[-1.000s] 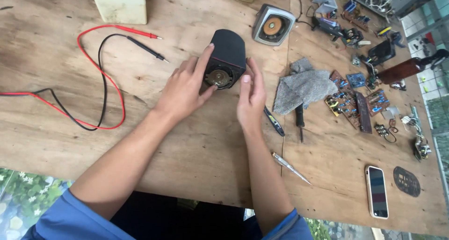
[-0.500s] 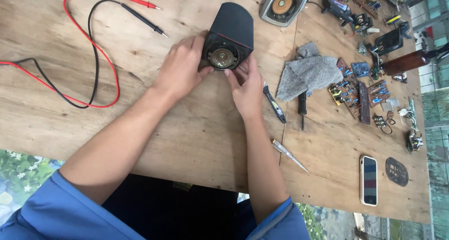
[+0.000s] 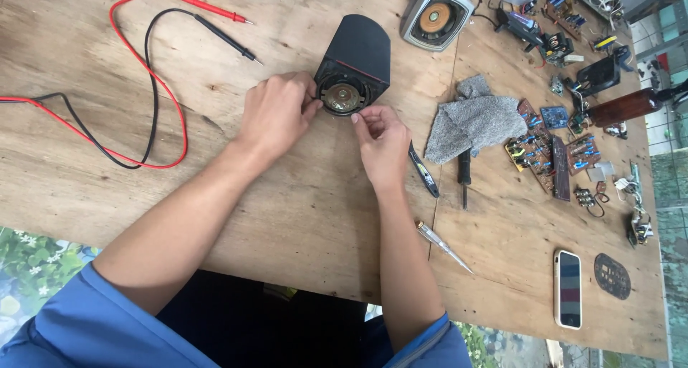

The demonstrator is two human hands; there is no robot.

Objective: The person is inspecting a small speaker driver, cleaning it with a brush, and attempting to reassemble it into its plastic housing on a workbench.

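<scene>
The left hand (image 3: pixel 276 113) rests against the left side of a small black speaker box (image 3: pixel 355 63) that lies on the wooden bench (image 3: pixel 287 210), with its open end turned toward the person. The fingers of this hand curl around the rim of the box and hold it steady. The right hand (image 3: pixel 383 142) is just below the open end; its thumb and first finger are pinched narrow at the lower edge of the round speaker driver (image 3: pixel 342 96) inside the box. If they grip a small part there, I cannot tell.

Just to the right of the right hand lies a dark pen-shaped tool (image 3: pixel 424 173), and a little further a black screwdriver (image 3: pixel 464 174) that is partly under a grey cloth (image 3: pixel 473 121). Below the right wrist there is a test screwdriver with a clear handle (image 3: pixel 443 246). Far to the left of the left hand, the red and black test leads (image 3: pixel 143 81) curl over the bench. Beyond the box stands a second speaker, grey with an orange cone (image 3: pixel 434 15). Well to the right are green circuit boards (image 3: pixel 548 153) and a phone (image 3: pixel 569 289).
</scene>
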